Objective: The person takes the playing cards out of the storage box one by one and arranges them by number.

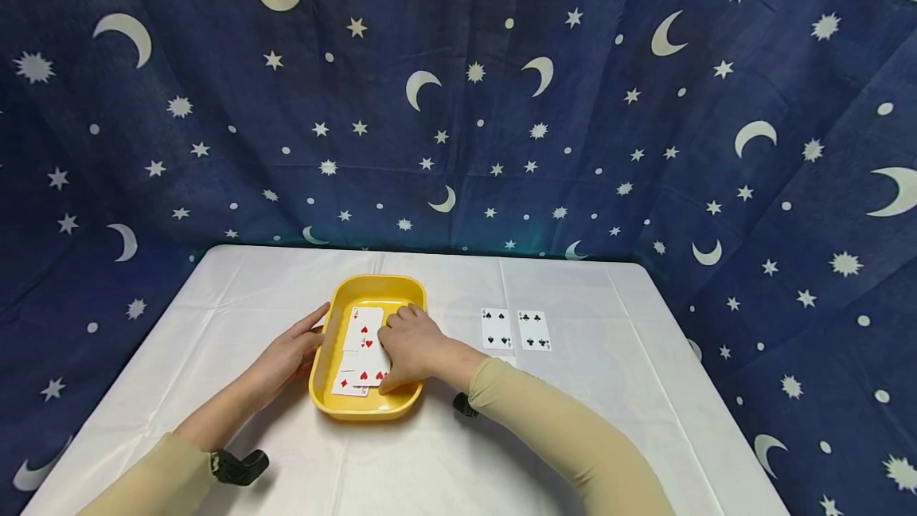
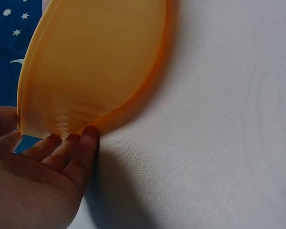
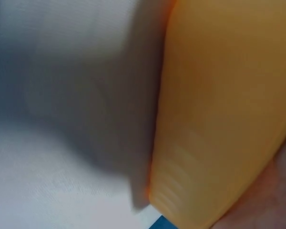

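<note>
- The left hand (image 1: 292, 353) lies against the outside of the yellow tray (image 1: 367, 416), its fingers loosely extended and touching the left wall; the left wrist view shows the fingertips on that wall
- The right hand (image 1: 415, 345) reaches over the tray's right rim, thumb and bent fingers pinching the upper heart card (image 1: 370, 365) along its right side, though the back of the hand hides part of this grip
- The upper heart card is inside the tray, overlapping another heart card (image 1: 361, 319) behind it and a diamond card (image 1: 345, 386) at the near end
- The tray stands on the white table (image 1: 609, 404), between the two hands
- To the right of the tray, well apart from it, a four of spades (image 1: 497, 330) and a four of clubs (image 1: 534, 330) lie face up side by side, just beyond the right forearm
- A dark blue cloth (image 1: 501, 158) with pale moons and stars hangs behind the table
</note>
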A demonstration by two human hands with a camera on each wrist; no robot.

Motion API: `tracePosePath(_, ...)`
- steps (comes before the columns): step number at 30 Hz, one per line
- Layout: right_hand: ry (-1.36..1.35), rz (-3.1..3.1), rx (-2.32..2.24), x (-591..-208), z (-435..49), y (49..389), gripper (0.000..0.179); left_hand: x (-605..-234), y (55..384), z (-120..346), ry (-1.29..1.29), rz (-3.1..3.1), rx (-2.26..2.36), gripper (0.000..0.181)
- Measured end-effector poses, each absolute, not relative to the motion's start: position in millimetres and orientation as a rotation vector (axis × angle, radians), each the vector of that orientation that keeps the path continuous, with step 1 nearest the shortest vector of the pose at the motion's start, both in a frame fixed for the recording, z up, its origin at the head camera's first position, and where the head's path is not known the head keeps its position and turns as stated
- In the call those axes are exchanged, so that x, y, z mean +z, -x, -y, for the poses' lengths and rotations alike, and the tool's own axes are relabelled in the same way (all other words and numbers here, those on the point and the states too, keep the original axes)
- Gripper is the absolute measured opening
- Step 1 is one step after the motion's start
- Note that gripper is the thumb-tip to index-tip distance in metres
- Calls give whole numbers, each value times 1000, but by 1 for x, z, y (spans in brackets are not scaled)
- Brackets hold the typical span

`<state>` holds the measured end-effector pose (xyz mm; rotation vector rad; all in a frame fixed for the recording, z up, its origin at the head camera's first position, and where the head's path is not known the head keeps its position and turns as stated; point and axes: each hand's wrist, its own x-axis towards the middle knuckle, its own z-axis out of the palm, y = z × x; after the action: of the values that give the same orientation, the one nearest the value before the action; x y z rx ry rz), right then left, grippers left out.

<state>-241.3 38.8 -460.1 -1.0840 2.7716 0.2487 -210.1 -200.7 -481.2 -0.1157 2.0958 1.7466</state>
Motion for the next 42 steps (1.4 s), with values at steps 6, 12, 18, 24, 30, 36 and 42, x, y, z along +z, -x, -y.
tracePosePath(6, 1122, -2790, 176, -452, -43, 242, 81, -481, 211, 201, 114, -2092, 1753, 67)
tracePosePath(12, 1128, -2830, 96, -441, -51, 244, 82, -481, 211, 200, 106, -2086, 1755, 67)
tracePosePath(18, 1112, -2876, 36, -435, -64, 248, 84, -482, 210, 200, 87, -2083, 1756, 66)
tracePosePath(24, 1077, -2894, -48, -424, -82, 248, 87, -480, 210, 200, 99, -2095, 1744, 66)
tracePosePath(30, 1069, -2927, -146, -414, -108, 250, 85, -481, 209, 201, 95, -2093, 1748, 67)
tracePosePath(36, 1020, -2979, -200, -409, -140, 251, 87, -481, 209, 201, 90, -2084, 1762, 67)
tracePosePath(42, 958, -3013, -264, -404, -174, 252, 85, -480, 210, 200, 88, -2075, 1771, 67)
